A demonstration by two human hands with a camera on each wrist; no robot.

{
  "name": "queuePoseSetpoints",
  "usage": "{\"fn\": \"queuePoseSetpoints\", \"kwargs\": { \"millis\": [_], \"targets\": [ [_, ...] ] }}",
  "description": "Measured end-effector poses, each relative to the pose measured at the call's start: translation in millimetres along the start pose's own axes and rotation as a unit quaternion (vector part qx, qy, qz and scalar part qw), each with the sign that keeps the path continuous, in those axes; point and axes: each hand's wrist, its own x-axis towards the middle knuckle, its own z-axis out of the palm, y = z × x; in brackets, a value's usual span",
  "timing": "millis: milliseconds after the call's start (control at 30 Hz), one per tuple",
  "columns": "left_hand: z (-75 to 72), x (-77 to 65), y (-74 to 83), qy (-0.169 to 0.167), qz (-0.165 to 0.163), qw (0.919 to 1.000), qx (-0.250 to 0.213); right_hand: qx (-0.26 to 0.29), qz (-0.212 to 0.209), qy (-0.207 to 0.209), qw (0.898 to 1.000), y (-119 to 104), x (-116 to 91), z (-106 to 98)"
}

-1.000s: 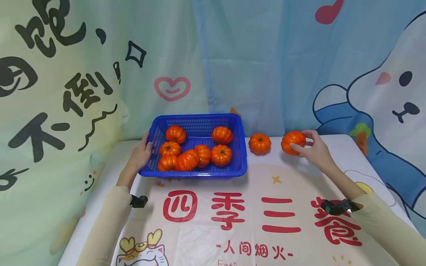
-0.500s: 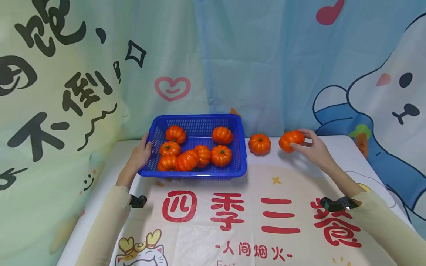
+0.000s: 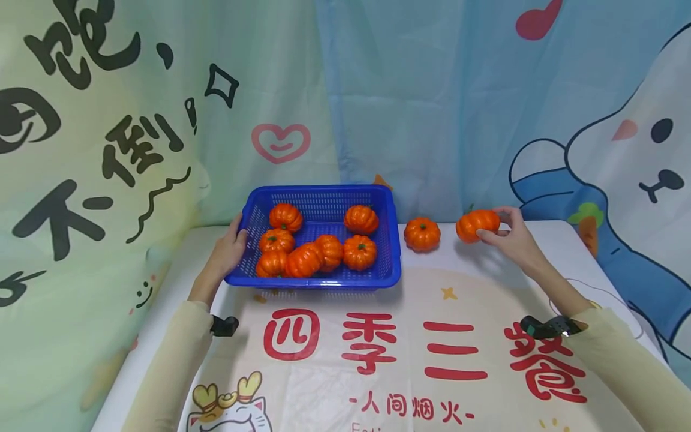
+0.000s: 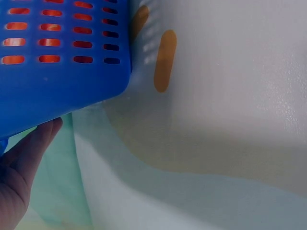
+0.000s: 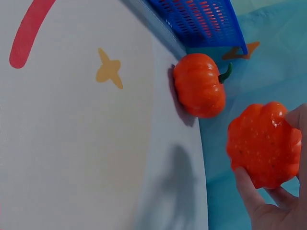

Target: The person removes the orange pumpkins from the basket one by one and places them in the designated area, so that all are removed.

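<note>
A blue plastic basket (image 3: pixel 318 281) stands on the table with several small orange pumpkins (image 3: pixel 358 252) inside. My left hand (image 3: pixel 229 249) holds the basket's left side at the rim; in the left wrist view its fingers (image 4: pixel 43 132) lie along the outer wall. To the right of the basket, another pumpkin (image 3: pixel 422 234) with a green stem sits on the table. My right hand (image 3: pixel 515 239) holds a further pumpkin (image 3: pixel 476 225) between thumb and fingers, raised above the tabletop. In the right wrist view this held pumpkin (image 5: pixel 261 143) shows its speckled underside.
A printed cloth (image 3: pixel 399 336) with red characters covers the front of the white table (image 3: pixel 545 234). Behind hangs a blue-green curtain (image 3: pixel 399 120) with cartoon figures, close to the basket's back. A thin cable (image 3: pixel 604 290) lies at the right edge.
My right hand shifts slightly left, then back right and a little up. The pumpkin in it tilts, and its stem comes into sight. Left hand and basket stay put.
</note>
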Motion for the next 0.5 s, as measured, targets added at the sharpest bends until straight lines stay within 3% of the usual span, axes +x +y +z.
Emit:
{"fn": "queuePoseSetpoints", "kwargs": {
  "millis": [267, 500],
  "targets": [
    [-0.8, -0.6, 1.7, -0.004, -0.002, 1.0, 0.0, -0.034, -0.004, -0.021, 0.999, -5.0, -1.0, -0.2],
    [-1.5, -2.6, 4.6, -0.004, -0.004, 1.0, 0.001, 0.024, 0.0, -0.028, 0.999, -0.7, -1.2, 0.2]
  ]
}}
